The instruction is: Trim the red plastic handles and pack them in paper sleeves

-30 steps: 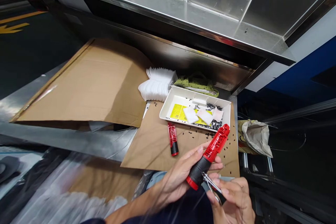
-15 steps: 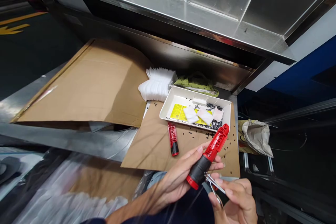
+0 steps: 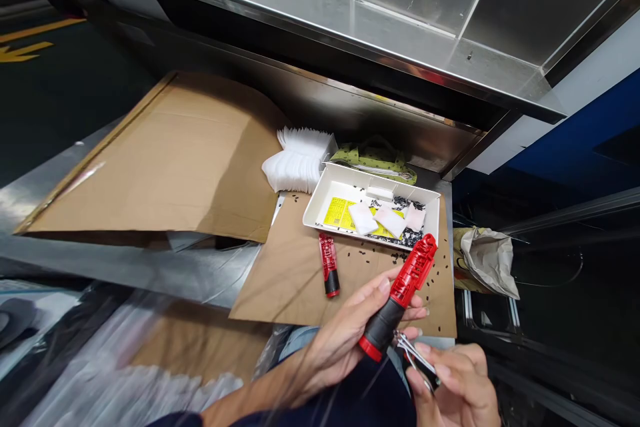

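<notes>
My left hand (image 3: 350, 327) is closed around a red and black plastic tool housing (image 3: 397, 300), tilted with its red end up to the right. The housing's moulded inner side shows ribs and recesses. In my right hand (image 3: 460, 380) is a small silver nail clipper (image 3: 417, 357), pinched by its levers. Its tip is at the housing's black lower part; whether it touches I cannot tell. A second red and black housing (image 3: 329, 265) lies on the cardboard sheet (image 3: 285, 280), left of my hands.
A white tray (image 3: 313, 207) behind the hands holds white pads (image 3: 363, 218), a yellow label and black scraps. Black bits are scattered on the cardboard. A stack of white sheets (image 3: 297, 160), a green bag (image 3: 375, 160), a large cardboard box (image 3: 165, 160) and a paper bag (image 3: 485, 257) surround it.
My right hand and the nail clipper have moved slightly right and down, and the clipper's levers look closer together. The housing in my left hand has turned a little.
</notes>
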`<act>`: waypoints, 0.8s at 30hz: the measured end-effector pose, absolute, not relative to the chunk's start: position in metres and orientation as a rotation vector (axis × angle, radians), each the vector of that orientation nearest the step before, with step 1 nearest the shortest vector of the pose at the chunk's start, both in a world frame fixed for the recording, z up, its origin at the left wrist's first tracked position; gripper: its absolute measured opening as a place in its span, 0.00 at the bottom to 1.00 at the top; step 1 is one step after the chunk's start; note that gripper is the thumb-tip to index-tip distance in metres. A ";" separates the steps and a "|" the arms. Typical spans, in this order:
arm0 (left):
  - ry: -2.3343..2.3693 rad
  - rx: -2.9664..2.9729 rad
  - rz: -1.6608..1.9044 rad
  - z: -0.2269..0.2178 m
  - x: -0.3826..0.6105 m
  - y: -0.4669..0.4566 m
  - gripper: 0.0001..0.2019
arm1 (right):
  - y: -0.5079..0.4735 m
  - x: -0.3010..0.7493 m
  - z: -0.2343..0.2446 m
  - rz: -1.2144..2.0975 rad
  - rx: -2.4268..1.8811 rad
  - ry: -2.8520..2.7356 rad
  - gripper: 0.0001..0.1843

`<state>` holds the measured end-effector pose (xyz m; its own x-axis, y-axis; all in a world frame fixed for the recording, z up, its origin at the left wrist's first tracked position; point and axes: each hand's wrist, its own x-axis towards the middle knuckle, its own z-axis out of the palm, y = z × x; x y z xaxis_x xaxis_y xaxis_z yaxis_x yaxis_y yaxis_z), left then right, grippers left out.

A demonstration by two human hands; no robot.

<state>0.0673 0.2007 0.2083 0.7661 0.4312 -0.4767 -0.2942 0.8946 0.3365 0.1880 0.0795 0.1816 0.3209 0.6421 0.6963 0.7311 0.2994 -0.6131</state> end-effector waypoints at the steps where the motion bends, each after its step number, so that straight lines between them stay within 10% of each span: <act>1: 0.595 0.259 0.403 0.210 0.067 0.201 0.23 | 0.079 0.188 0.182 -0.089 -1.398 -1.370 0.14; 24: 0.566 0.295 0.392 0.206 0.067 0.201 0.30 | 0.081 0.189 0.180 -0.035 -1.401 -1.310 0.14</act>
